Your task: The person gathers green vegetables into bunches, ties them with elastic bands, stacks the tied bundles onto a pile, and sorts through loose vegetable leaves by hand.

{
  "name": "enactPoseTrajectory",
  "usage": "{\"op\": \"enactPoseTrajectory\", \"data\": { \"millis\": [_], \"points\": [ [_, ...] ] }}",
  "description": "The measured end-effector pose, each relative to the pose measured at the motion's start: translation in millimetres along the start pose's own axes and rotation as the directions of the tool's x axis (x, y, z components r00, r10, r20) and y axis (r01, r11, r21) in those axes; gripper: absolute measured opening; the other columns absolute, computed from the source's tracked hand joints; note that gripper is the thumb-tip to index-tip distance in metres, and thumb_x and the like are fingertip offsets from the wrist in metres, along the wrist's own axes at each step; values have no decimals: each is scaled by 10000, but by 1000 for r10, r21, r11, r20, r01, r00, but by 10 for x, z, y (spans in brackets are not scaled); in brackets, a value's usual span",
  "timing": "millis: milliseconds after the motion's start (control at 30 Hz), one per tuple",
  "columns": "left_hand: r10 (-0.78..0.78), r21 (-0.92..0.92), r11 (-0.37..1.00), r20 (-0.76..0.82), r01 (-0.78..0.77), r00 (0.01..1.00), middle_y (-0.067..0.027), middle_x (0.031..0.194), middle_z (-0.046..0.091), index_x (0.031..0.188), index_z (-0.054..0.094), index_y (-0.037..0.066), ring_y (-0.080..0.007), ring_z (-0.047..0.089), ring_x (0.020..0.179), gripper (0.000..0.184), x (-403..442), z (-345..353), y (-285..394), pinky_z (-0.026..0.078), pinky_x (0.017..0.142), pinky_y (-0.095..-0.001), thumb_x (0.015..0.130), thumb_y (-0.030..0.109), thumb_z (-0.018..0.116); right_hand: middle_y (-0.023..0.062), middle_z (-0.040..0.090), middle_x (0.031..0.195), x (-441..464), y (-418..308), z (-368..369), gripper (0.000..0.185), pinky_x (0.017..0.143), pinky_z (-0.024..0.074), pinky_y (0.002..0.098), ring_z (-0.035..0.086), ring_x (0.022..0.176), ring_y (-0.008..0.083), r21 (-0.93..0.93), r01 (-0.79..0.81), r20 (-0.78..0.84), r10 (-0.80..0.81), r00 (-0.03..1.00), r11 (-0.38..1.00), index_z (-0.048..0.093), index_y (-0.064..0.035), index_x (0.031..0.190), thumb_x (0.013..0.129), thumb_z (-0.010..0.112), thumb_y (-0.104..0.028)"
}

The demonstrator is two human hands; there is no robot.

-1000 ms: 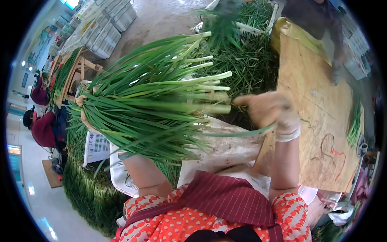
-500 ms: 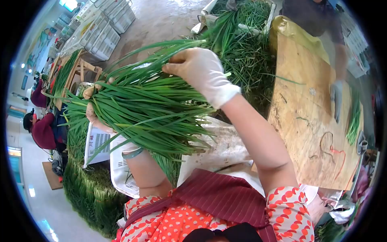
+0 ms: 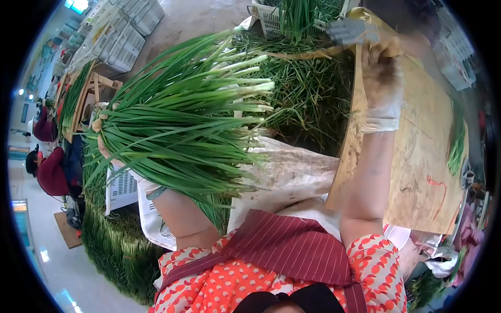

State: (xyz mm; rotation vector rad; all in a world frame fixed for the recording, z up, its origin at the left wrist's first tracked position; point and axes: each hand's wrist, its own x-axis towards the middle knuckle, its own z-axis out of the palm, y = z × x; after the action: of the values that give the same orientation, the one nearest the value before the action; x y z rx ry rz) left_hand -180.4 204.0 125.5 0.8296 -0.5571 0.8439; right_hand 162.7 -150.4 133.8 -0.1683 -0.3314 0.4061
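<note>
My left hand [image 3: 107, 143], in a white glove with bare fingertips, is closed round a big bunch of green chives [image 3: 177, 135]. Their pale stem ends point right, toward the middle. Farther right, over the upper part of the wooden board [image 3: 417, 172], my right hand [image 3: 385, 73] is raised with its fingers curled in. A thin yellow-brown strip [image 3: 308, 54], like a withered leaf, trails left from its fingers; it is blurred. Just beyond is another person's grey-gloved hand [image 3: 352, 32].
Loose green leaves [image 3: 308, 99] pile up beyond a stained white cloth [image 3: 292, 167]. White crates [image 3: 122, 49] stand stacked at upper left. A crate with greens [image 3: 269, 21] stands at the top. Bundled chives [image 3: 122, 250] lie at lower left. People [image 3: 52, 169] sit at far left.
My right hand has left the chives and swung right over the board, trailing the strip. The bunch has shifted slightly left, and its pale stem ends now show. A grey-gloved hand has appeared near mine.
</note>
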Motion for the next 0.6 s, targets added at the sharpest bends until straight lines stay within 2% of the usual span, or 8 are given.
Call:
{"op": "enactPoseTrajectory", "data": {
  "millis": [33,67,100,300,333,467,533,600],
  "points": [
    [11,29,1000,-58,-9,998,-74,1216,519,1105,547,153,-316,365,1238,255,-33,-71,88,249,1061,-543,865,229,509,80,647,875,-68,50,-78,180,909,432,314,595,940,189,0,-2,-1,2,1000,1000,655,-35,934,886,562,-181],
    [26,58,998,-113,-20,993,-72,1224,513,1100,548,157,-316,352,1248,249,-42,-82,127,240,1064,-547,865,228,508,76,652,917,-164,109,-100,203,934,415,316,589,960,183,-632,-112,-140,29,990,767,658,-53,972,869,596,-216],
    [-47,-21,999,-101,45,994,-70,1219,512,1099,551,160,-314,339,1258,249,-54,-67,161,230,1068,-554,869,240,500,71,658,960,-256,183,-136,242,960,398,318,583,981,178,-952,-249,-260,-43,965,181,662,-71,1010,853,629,-251],
    [72,85,994,-53,-67,996,-20,1146,539,987,590,170,-263,350,1235,155,4,74,-91,246,1063,-540,845,129,546,111,657,1052,-737,1215,110,365,855,465,271,613,955,179,-938,-273,-63,671,739,212,625,-56,1126,805,688,-217],
    [130,116,985,-13,-127,991,-17,1140,540,987,589,168,-263,356,1231,153,6,79,-109,247,1064,-538,843,132,549,97,680,970,-791,1352,94,312,769,481,270,621,838,152,-853,-361,-39,644,764,376,645,-51,1090,809,683,-182],
    [-17,-54,999,-139,10,990,-75,1184,520,1049,540,168,-313,378,1223,203,-8,150,-71,269,1038,-559,866,233,483,100,681,883,-808,1347,165,190,709,481,268,607,751,131,-941,-245,-95,513,853,234,682,-36,957,810,674,-156],
    [52,281,959,-330,46,942,-82,1170,515,1036,526,153,-323,378,1224,189,-40,149,-50,278,1031,-564,856,207,505,102,678,854,-799,1288,171,156,703,484,274,610,732,145,-943,-252,-131,454,881,217,689,-32,909,800,676,-143],
    [-101,62,992,-156,112,983,-94,1167,504,1033,514,135,-333,365,1240,190,-9,26,-19,276,1041,-555,855,199,500,88,666,799,-752,1197,128,110,697,491,310,621,724,186,-976,219,209,333,920,8,687,-35,832,787,667,-133]
  ]
}}
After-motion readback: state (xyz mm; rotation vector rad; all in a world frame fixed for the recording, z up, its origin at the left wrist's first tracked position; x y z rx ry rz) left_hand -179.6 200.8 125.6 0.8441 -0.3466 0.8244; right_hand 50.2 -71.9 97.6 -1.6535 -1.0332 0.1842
